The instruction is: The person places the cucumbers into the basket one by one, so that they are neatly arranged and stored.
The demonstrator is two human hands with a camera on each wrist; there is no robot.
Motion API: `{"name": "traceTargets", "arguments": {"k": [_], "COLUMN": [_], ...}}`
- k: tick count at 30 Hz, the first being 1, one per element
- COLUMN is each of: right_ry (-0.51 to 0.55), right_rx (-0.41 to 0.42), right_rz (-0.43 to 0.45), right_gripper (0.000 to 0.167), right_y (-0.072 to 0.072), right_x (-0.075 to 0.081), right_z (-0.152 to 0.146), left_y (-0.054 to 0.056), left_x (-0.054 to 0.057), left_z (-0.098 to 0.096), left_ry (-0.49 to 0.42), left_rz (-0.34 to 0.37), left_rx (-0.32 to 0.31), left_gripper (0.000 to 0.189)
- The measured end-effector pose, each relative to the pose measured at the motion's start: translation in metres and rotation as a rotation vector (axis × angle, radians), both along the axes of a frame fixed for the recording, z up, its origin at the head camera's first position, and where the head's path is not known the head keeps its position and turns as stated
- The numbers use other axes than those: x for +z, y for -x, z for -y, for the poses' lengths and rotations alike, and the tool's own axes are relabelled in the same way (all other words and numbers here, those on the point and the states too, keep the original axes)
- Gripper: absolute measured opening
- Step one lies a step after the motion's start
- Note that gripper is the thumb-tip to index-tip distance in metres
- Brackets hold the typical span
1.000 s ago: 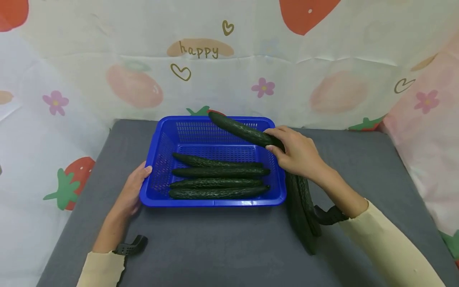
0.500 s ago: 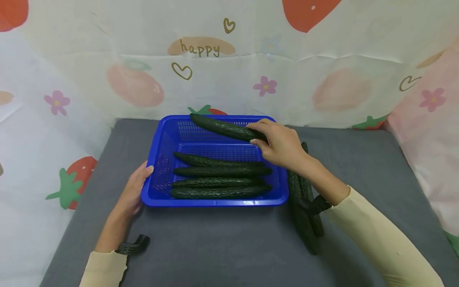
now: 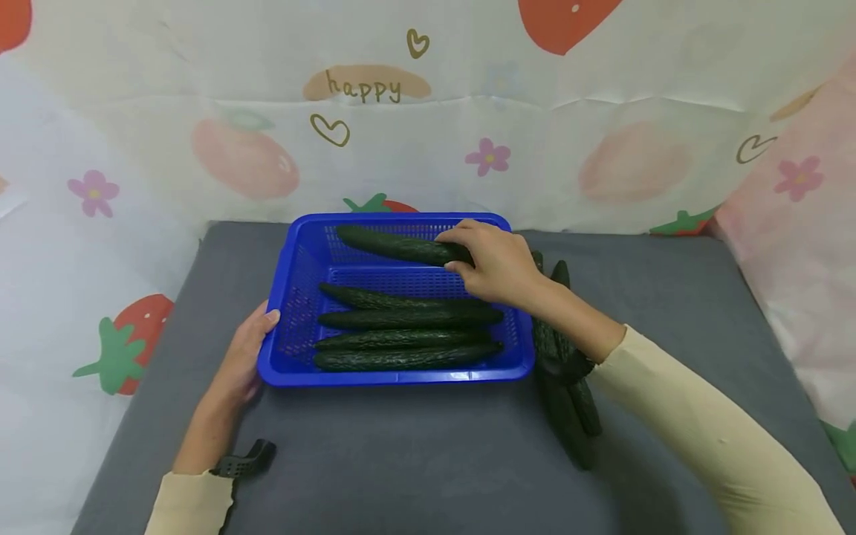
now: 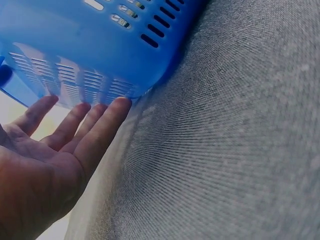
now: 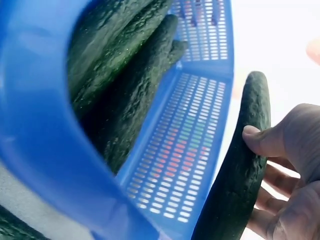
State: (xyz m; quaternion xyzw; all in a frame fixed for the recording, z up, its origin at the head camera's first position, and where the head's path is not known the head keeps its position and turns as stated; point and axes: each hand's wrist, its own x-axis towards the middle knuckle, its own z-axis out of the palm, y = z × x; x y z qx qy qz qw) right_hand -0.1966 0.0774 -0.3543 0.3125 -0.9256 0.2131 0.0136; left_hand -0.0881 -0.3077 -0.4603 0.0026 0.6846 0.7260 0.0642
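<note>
My right hand (image 3: 495,264) grips a dark green cucumber (image 3: 394,245) near its right end, over the far part of a blue plastic basket (image 3: 401,377). In the right wrist view, the thumb presses one side of this cucumber (image 5: 235,180) with the fingers behind it. Several more cucumbers (image 3: 408,319) lie side by side across the basket's near half. My left hand (image 3: 244,353) holds the basket's left side, thumb on the rim. From the left wrist view, the fingertips of that hand (image 4: 55,160) touch the slotted outer wall of the basket (image 4: 100,55).
More cucumbers (image 3: 565,409) lie on the grey cloth-covered table (image 3: 401,461), just right of the basket, partly hidden under my right forearm. Behind the table hangs a white curtain (image 3: 401,163) printed with fruit, flowers and hearts.
My right hand has carried its cucumber leftward and lower, from the basket's right rim to over its far inner part. The left hand stays on the basket's side.
</note>
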Motion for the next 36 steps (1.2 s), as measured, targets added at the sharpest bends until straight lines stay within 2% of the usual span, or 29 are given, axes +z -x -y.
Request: {"name": "traceTargets", "arguments": {"k": [20,26,31,36], "right_ry": [-0.035,-0.007,-0.024,-0.048], "right_rx": [0.079,0.055,0.039,0.045], "right_rz": [0.016,0.101,0.168,0.183], "right_gripper": [0.039,0.038,0.05,0.052], "right_y": [0.006,0.011,0.012,0.009], "right_x": [0.008,0.007,0.007,0.004], "right_z": [0.032,0.033,0.03,0.026], "left_y": [-0.002,0.0,0.001,0.002], "left_x": [0.002,0.002,0.001,0.0], "left_z": [0.004,0.003,0.003,0.003], "left_ry": [0.015,0.009,0.015,0.009], "left_rz": [0.003,-0.005,-0.01,-0.001], "left_rx": [-0.014,-0.019,-0.022,-0.023], "left_gripper": [0.059,0.06,0.063,0.065]}}
